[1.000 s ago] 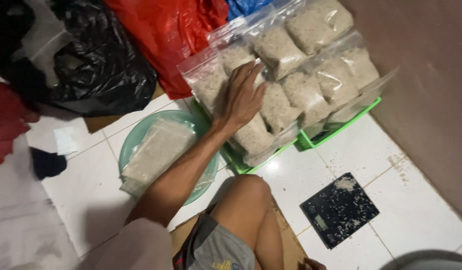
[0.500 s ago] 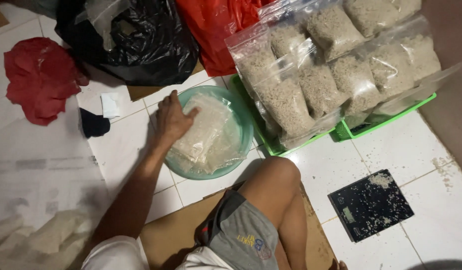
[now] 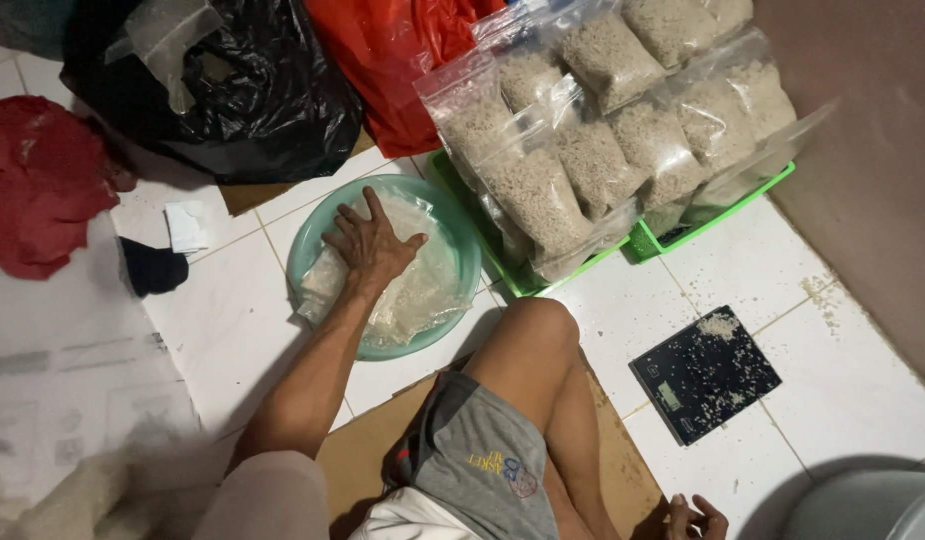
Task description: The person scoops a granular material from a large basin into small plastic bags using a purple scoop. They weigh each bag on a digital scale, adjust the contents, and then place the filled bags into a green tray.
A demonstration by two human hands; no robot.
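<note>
The clear bag of rice [image 3: 408, 290] lies flat in the pale green bowl [image 3: 313, 235] on the tiled floor, with the left hand [image 3: 368, 245] pressed palm-down on it, fingers spread apart. If its seal is imperfect, that pressure could spill grain. The right hand [image 3: 695, 520] rests on the floor near the grain-strewn black scale [image 3: 705, 372], fingers loosely curled, holding nothing.

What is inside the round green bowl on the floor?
A clear plastic bag of pale grain lies in the green bowl, the left hand pressing on it. The bowl's bottom is covered.
</note>
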